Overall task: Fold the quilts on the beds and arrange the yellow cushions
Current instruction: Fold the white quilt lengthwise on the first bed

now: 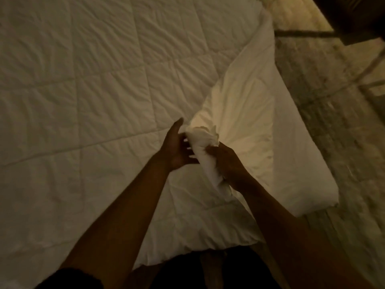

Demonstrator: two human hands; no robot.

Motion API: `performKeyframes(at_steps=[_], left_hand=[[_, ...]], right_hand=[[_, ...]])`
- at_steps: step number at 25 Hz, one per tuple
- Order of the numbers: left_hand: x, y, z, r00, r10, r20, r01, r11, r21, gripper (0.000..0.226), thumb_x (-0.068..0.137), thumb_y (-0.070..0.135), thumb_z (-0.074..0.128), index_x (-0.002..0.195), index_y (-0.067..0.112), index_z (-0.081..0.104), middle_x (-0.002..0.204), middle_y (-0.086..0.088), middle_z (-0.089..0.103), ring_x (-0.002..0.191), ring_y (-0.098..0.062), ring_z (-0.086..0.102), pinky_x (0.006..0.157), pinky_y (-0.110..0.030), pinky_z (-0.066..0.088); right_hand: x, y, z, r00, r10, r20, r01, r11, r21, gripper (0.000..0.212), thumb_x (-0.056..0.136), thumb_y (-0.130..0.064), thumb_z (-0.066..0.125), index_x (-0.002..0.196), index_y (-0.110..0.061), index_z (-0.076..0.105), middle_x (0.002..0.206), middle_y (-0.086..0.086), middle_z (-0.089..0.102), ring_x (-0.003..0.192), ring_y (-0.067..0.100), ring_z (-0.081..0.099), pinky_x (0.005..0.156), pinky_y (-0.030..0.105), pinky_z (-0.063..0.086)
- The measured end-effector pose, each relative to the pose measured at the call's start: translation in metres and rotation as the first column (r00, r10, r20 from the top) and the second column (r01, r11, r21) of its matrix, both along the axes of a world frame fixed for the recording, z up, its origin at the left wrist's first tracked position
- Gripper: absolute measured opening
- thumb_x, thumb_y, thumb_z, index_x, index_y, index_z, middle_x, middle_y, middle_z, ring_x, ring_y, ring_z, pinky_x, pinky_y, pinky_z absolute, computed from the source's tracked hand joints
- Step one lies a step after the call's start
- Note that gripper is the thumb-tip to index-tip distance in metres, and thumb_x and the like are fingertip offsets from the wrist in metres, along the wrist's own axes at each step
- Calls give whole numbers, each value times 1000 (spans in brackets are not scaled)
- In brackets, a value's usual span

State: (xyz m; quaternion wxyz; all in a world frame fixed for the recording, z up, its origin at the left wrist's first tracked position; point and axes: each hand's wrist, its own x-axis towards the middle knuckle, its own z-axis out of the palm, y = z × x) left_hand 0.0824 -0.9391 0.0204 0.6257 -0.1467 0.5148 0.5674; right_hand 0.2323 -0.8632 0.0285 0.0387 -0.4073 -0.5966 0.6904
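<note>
A white quilt (87, 84) with stitched squares covers the bed and fills most of the view. Its right corner (245, 113) is lifted and turned over toward the middle, showing a smooth underside. My right hand (227, 161) grips a bunched twist of that corner from the right. My left hand (177, 147) is beside the bunch on its left, thumb up and fingers curled against the fabric. No yellow cushion is in view.
A patterned beige carpet (337, 113) runs along the right side of the bed. A dark piece of furniture (358, 15) stands at the top right corner. The quilt's near edge (187, 253) hangs just in front of my legs.
</note>
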Motion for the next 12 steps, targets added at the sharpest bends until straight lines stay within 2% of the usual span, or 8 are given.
performKeyframes(at_steps=[2,3,5,6,8,9,11,12], left_hand=[[-17,9,6,991,-134,10,134,991,6,74,72,64,68,126,14,65,119,-13,68,112,-33,62,96,-49,50],[-20,15,5,979,-197,-48,195,980,-47,64,75,55,72,123,14,66,116,-12,70,109,-31,64,95,-45,51],[-21,24,-8,922,-333,-196,293,933,-209,44,83,33,74,118,9,66,106,-14,71,93,-28,68,83,-40,56],[-19,25,-15,893,-383,-237,316,908,-277,41,85,25,73,120,4,65,103,-16,71,88,-29,69,79,-40,58],[-13,26,-27,884,-393,-253,306,896,-322,42,88,19,70,123,-1,61,102,-19,71,86,-30,69,75,-39,59],[-9,27,-33,895,-371,-247,287,903,-318,42,89,19,69,124,-3,60,101,-18,70,85,-29,69,72,-37,59],[2,27,-39,909,-345,-233,268,913,-308,41,90,20,69,122,-4,59,98,-15,70,84,-25,69,67,-32,58],[7,28,-42,912,-336,-234,262,919,-295,39,91,21,68,120,-4,59,98,-15,70,85,-25,69,69,-32,58]], right_hand=[[-1,-10,-6,993,100,70,-107,988,109,9,96,-30,56,95,-37,62,86,-22,63,85,-1,63,81,24,48],[-1,-15,-9,984,148,103,-161,979,129,9,95,-32,58,101,-38,61,90,-19,64,88,4,64,83,25,47],[6,-23,-23,967,220,129,-241,953,182,30,91,-36,63,120,-38,57,107,-8,69,102,15,65,84,23,47],[10,-27,-33,961,245,128,-270,932,242,47,88,-38,67,133,-36,50,121,-5,65,111,14,61,88,22,46],[23,-34,-54,950,279,137,-311,856,414,81,79,-44,72,148,-31,31,140,-5,49,122,11,49,99,26,43],[31,-38,-66,941,269,206,-337,793,507,94,74,-49,73,150,-29,24,142,-2,44,123,15,46,102,30,42],[48,-46,-85,921,150,360,-360,681,637,104,68,-57,69,153,-24,20,141,5,37,125,22,38,107,36,36],[54,-49,-91,921,82,382,-343,636,691,103,69,-59,66,153,-20,21,144,8,34,130,25,35,110,40,33]])
